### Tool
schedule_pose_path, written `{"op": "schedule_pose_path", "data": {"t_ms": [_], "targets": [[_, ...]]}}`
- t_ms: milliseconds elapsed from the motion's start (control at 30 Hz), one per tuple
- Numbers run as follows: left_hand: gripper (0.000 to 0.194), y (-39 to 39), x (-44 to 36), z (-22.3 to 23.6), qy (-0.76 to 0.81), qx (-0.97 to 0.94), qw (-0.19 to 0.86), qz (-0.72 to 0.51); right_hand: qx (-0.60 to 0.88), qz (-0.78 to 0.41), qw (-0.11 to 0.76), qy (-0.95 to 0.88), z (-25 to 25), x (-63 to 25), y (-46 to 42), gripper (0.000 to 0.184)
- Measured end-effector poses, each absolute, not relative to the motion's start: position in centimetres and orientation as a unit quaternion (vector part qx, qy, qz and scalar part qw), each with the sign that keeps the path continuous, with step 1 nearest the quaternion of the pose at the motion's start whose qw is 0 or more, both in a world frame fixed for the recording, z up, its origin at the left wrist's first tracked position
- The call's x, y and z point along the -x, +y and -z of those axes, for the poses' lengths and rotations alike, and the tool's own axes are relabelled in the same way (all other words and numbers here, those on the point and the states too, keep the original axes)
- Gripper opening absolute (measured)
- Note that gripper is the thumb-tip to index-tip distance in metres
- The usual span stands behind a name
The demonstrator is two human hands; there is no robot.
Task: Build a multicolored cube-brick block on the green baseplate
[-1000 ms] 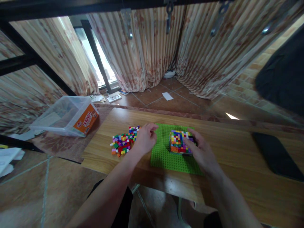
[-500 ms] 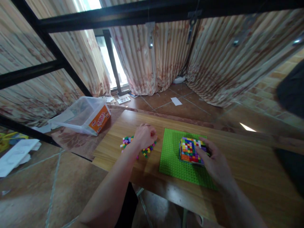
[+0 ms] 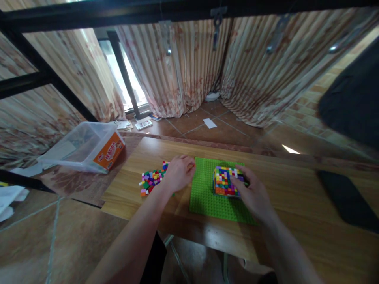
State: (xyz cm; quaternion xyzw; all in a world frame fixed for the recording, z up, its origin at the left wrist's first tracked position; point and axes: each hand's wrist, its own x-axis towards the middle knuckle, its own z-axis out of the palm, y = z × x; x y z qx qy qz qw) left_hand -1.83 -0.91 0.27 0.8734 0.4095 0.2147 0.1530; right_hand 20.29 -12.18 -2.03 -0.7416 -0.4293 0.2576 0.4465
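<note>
A block built of many-coloured toy bricks (image 3: 224, 182) sits on the green baseplate (image 3: 204, 197) on the wooden table. My right hand (image 3: 256, 193) is closed round the block's right side, thumb across its top. My left hand (image 3: 180, 173) hovers by the baseplate's left edge with its fingers pinched together; whatever is between the fingertips is too small to make out. Under and left of that wrist lies a pile of loose small bricks (image 3: 151, 179), partly covered by the hand and forearm.
A dark flat object (image 3: 348, 199) lies on the right of the table (image 3: 290, 185). On the floor at left stands a clear plastic bin (image 3: 89, 136) with an orange label. Black metal bars (image 3: 189, 15) and curtains (image 3: 189, 71) are beyond.
My left hand has moved right from over the loose bricks to the baseplate's edge, uncovering more of the pile. The right hand keeps its hold; the whole view has shifted.
</note>
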Motion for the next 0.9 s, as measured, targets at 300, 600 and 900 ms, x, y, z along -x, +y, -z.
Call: {"op": "schedule_pose_path", "data": {"t_ms": [300, 600, 900], "targets": [[0.018, -4.4, -1.0, -0.7, 0.252, -0.862, 0.295, -0.327, 0.732, -0.234, 0.465, -0.439, 1.4, -19.7, -12.0, 0.051], [0.019, -6.0, -2.4, -0.5, 0.250, -0.867, 0.289, -0.320, 0.735, -0.230, 0.455, -0.447, 1.1, -19.6, -12.0, 0.054], [0.011, -5.6, -2.8, -0.4, 0.205, -0.892, 0.241, -0.323, 0.733, -0.218, 0.457, -0.455, 1.2, -19.6, -12.0, 0.052]]}}
